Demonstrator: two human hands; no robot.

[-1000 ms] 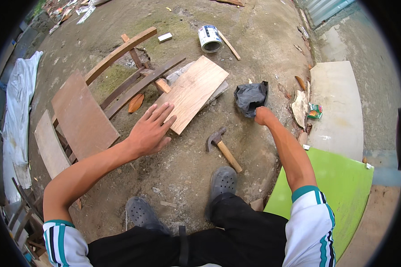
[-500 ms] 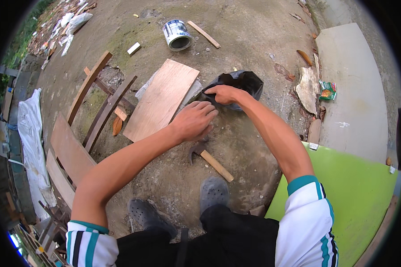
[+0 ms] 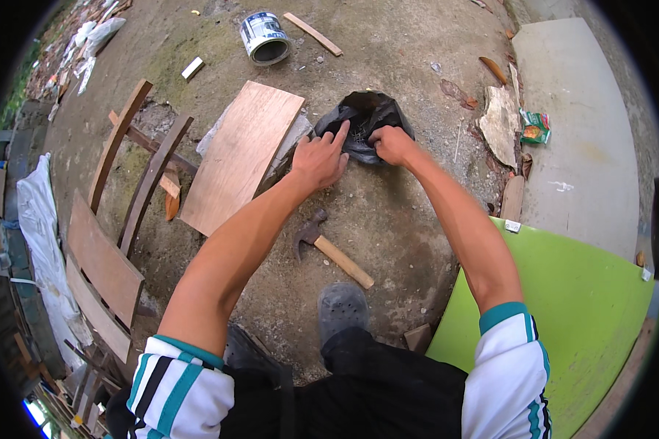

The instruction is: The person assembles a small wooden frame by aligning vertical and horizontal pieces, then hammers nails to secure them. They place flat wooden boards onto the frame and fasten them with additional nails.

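Note:
A black plastic bag [image 3: 362, 110] stands on the ground with its mouth spread wide, and small thin nails [image 3: 358, 137] show inside it. On its near right rim my right hand [image 3: 394, 145] is closed, pinching the plastic. My left hand [image 3: 319, 159] is at the bag's left edge, fingers stretched out and the index finger reaching over the rim; nothing shows in it. A flat wooden board [image 3: 243, 154] lies tilted on a grey block [image 3: 291, 146] just left of the bag. Nearer to me, a claw hammer [image 3: 337, 252] with a wooden handle rests on the ground.
Curved wooden chair parts [image 3: 154, 183] lie at the left. A metal can [image 3: 265, 40] on its side and a thin wood strip [image 3: 313, 34] are at the far side. A green panel [image 3: 556, 314] and a pale grey sheet [image 3: 575, 139] cover the right.
My left hand has moved up to the bag and its fingers have stretched out. My right hand has shifted to the near right rim, and the bag's mouth has opened wider, showing the nails.

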